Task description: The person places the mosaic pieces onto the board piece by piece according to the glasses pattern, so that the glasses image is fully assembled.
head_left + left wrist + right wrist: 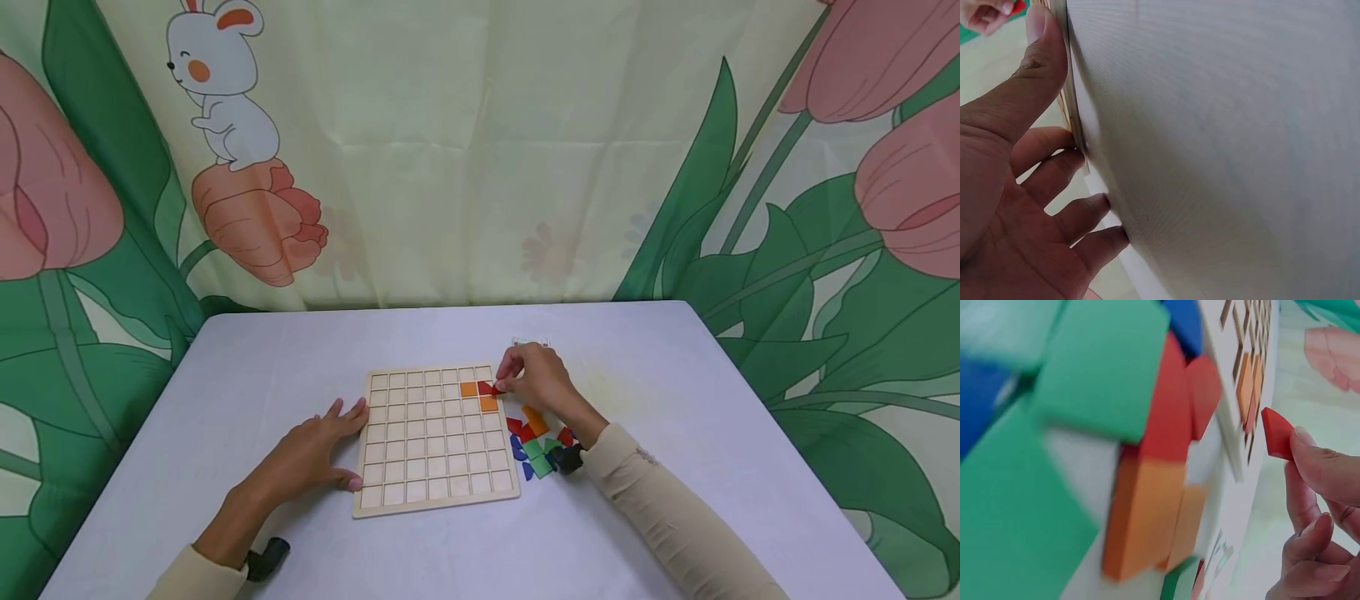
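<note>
A wooden grid board (427, 450) lies on the table. My left hand (311, 450) is at its left side, fingers spread, with fingertips and thumb touching the edge. In the left wrist view the thumb (1038, 69) lies along that edge. My right hand (542, 382) pinches a small red tile (1279, 434) with one curved side between thumb and finger. It is over the board's upper right edge. In the cells near there sit an orange tile (468, 389), a red tile (483, 387) and a second orange tile (489, 404).
Beside the board's right edge, under my right forearm, lies a loose pile of green tiles (538, 463), blue pieces (517, 447), red pieces (513, 426) and orange tiles (535, 421). A small printed card (529, 342) lies behind my right hand. A patterned curtain (465, 167) hangs behind the table.
</note>
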Action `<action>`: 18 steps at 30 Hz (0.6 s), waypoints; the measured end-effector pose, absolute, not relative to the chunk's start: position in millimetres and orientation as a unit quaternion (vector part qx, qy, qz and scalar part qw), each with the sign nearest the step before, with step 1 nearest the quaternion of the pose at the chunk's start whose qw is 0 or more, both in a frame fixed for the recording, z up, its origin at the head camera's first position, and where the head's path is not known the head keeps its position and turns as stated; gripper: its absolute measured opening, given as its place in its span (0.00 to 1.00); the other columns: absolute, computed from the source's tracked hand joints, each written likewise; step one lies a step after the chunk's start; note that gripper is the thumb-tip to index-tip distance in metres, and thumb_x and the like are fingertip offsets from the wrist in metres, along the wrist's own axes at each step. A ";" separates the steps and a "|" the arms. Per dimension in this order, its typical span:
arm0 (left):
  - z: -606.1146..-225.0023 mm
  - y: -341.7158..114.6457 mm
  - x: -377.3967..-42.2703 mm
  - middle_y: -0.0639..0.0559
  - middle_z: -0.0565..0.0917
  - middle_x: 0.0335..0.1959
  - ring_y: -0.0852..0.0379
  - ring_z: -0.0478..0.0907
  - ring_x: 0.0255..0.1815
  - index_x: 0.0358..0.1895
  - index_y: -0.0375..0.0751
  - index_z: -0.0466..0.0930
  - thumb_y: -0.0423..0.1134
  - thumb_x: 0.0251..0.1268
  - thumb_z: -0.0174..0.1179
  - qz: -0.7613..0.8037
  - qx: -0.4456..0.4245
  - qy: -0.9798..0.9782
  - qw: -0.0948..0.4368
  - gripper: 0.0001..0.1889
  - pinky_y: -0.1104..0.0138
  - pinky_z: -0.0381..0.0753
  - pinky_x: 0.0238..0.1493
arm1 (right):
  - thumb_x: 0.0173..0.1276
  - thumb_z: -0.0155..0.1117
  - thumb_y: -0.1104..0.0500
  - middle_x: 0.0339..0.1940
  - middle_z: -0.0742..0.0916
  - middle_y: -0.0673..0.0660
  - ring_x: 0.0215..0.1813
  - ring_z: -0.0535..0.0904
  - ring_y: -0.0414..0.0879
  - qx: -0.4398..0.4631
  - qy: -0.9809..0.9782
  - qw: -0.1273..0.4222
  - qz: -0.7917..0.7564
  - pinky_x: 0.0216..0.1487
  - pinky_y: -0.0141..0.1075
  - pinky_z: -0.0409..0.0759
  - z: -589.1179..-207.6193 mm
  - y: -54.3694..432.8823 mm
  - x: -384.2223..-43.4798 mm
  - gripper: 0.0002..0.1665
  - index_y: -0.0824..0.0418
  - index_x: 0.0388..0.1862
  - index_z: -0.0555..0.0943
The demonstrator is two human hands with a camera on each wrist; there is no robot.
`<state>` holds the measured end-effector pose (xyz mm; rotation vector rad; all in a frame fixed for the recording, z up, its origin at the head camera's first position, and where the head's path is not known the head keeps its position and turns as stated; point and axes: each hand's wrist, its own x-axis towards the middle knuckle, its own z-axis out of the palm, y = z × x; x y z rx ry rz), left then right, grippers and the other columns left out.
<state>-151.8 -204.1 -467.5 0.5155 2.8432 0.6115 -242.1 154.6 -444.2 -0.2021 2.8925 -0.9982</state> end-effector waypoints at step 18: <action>-467.4 -203.9 -152.5 0.41 0.65 0.84 0.28 0.58 0.85 0.81 0.39 0.65 0.51 0.37 0.87 0.205 0.167 0.959 0.097 0.62 0.31 0.64 0.77 | 0.66 0.81 0.58 0.27 0.88 0.50 0.42 0.81 0.46 -0.099 0.910 0.089 -0.392 0.47 0.41 0.77 -445.3 110.2 -250.3 0.08 0.51 0.30 0.88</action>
